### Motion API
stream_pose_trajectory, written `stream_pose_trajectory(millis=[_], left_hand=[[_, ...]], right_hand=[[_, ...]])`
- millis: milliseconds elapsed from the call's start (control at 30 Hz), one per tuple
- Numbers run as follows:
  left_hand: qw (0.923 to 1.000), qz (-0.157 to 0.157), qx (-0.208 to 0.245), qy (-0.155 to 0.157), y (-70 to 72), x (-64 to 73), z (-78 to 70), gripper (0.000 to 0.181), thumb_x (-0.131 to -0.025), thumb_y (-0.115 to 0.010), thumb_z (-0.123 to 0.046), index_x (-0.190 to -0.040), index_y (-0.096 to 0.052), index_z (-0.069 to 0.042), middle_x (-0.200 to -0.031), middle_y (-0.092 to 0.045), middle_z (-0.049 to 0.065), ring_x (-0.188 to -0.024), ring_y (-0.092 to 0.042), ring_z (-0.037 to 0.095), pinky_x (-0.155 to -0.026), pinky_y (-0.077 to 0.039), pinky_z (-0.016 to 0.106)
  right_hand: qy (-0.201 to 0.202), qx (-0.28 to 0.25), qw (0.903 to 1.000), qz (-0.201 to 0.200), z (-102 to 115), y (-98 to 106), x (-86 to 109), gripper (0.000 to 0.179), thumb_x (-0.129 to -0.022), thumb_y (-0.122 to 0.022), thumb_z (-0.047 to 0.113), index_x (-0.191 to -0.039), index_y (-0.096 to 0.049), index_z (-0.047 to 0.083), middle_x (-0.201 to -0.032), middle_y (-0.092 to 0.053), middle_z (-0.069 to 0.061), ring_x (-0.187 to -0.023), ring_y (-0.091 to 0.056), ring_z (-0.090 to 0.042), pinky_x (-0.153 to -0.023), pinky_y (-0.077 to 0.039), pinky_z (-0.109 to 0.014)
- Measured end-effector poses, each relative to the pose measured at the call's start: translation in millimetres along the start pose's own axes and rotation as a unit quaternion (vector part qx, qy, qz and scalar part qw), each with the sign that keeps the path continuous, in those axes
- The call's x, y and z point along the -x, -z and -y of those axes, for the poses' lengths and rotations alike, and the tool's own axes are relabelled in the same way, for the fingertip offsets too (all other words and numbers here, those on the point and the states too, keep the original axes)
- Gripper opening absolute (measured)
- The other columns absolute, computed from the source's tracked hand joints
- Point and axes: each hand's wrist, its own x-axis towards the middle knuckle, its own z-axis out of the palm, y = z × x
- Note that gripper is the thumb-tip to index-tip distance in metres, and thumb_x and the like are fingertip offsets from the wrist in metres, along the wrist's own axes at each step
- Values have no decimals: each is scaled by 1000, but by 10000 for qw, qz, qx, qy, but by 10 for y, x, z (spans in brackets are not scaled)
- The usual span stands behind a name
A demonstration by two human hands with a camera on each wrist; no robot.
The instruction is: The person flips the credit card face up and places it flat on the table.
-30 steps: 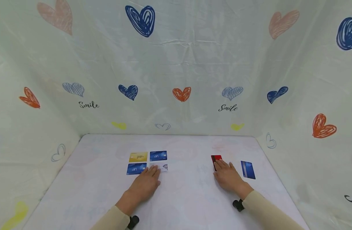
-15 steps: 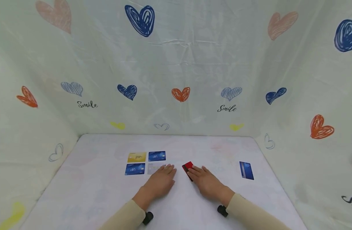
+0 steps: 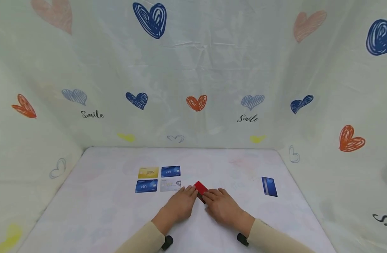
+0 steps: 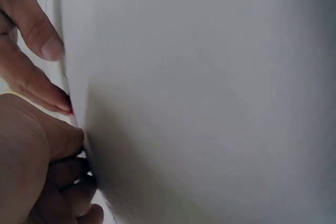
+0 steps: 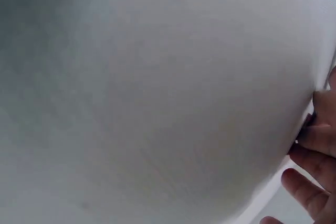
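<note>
In the head view a red card [image 3: 199, 186] with a dark stripe lies turned at an angle on the white table. My left hand [image 3: 181, 204] touches its left edge with extended fingers. From the other side, my right hand [image 3: 223, 208] has its fingertips on the card, hiding the lower right part. Just left of these hands, four-square style, sit a yellow card [image 3: 148, 172], a blue card [image 3: 171, 171], another blue card [image 3: 146, 186] and a silver card [image 3: 169, 185]. In the left wrist view, a sliver of red shows under a right fingertip [image 4: 62, 103].
One more blue card [image 3: 269, 186], with a pale stripe, lies slanted at the right of the table [image 3: 95, 207]. A heart-printed curtain [image 3: 199, 63] encloses the back and sides.
My right hand has slid the red card leftward from the right side of the table. My left hand has moved right, off the silver card, to the red card's edge.
</note>
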Motion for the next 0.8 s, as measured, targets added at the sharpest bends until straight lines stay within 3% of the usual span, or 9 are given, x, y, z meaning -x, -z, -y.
stream_pose_trajectory(millis=[100, 267, 400, 500, 600, 800], left_hand=[[10000, 41, -21, 33, 18, 54, -45, 52, -105, -64, -26, -153, -56, -11, -162, -51, 4, -154, -43, 24, -125, -36, 45], [10000, -27, -79, -48, 25, 126, -89, 48, -104, -65, -26, -149, -61, -11, -158, -56, 4, -151, -47, 23, -124, -38, 44], [9992, -387, 40, -76, 25, 136, -81, 46, -104, -67, -27, -147, -63, -10, -151, -63, 4, -143, -56, 24, -118, -45, 43], [9957, -922, 26, 85, 27, 86, -41, 47, -100, -73, -32, -142, -67, -11, -140, -69, 5, -131, -63, 25, -111, -53, 45], [9909, -1294, -45, 355, 34, -3, 14, 53, -94, -80, -40, -138, -69, -14, -130, -70, 6, -120, -62, 27, -102, -54, 45], [9921, -1171, 23, 440, 46, -142, 118, 71, -86, -84, -54, -141, -67, -14, -124, -64, 9, -115, -52, 27, -91, -46, 44]], right_hand=[[-140, -88, 9998, 56, -18, -10, 9, 47, -103, -67, 42, -139, -69, 11, -140, -70, 0, -135, -60, -22, -109, -51, -51], [-211, -506, 9984, 130, -116, -35, -14, 46, -104, -66, 38, -142, -67, 12, -142, -68, -1, -136, -59, -23, -109, -52, -49], [-303, -977, 9946, 169, -187, -59, -29, 49, -103, -68, 38, -144, -64, 11, -143, -66, -3, -134, -58, -25, -108, -52, -50], [-565, -1284, 9901, -81, -236, -63, -65, 51, -99, -73, 39, -140, -64, 10, -135, -66, -4, -125, -59, -24, -103, -53, -48], [-843, -1517, 9842, -357, -281, -71, -126, 53, -95, -79, 41, -134, -65, 8, -124, -64, -3, -113, -58, -22, -95, -53, -44], [-895, -1667, 9818, -168, -322, -89, -245, 52, -91, -83, 43, -125, -66, 8, -111, -61, -2, -101, -54, -19, -85, -48, -40]])
